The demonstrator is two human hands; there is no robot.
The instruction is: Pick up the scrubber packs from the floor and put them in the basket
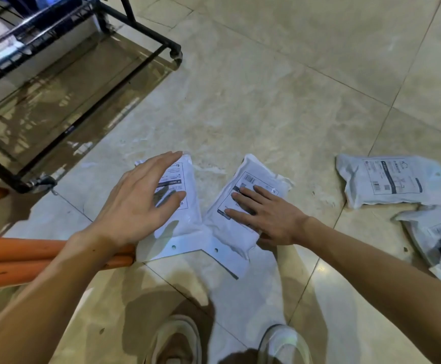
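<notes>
Two white scrubber packs with printed labels lie side by side on the tiled floor in front of me. My left hand (pixel 137 198) hovers over the left pack (pixel 185 219) with fingers spread and straight. My right hand (pixel 269 214) lies flat on the right pack (pixel 250 179), fingers straight across its label. A third pack (pixel 395 179) lies further right, and more packs (pixel 435 232) sit partly cut off at the right edge. The black wire basket (pixel 17 48) on a wheeled frame stands at the upper left, only partly in view.
The cart's black lower frame (pixel 88 114) and a caster (pixel 43 181) stand close to the left of the packs. Orange pipes (pixel 19 253) lie on the floor under my left forearm. My shoes (pixel 177 340) show at the bottom edge.
</notes>
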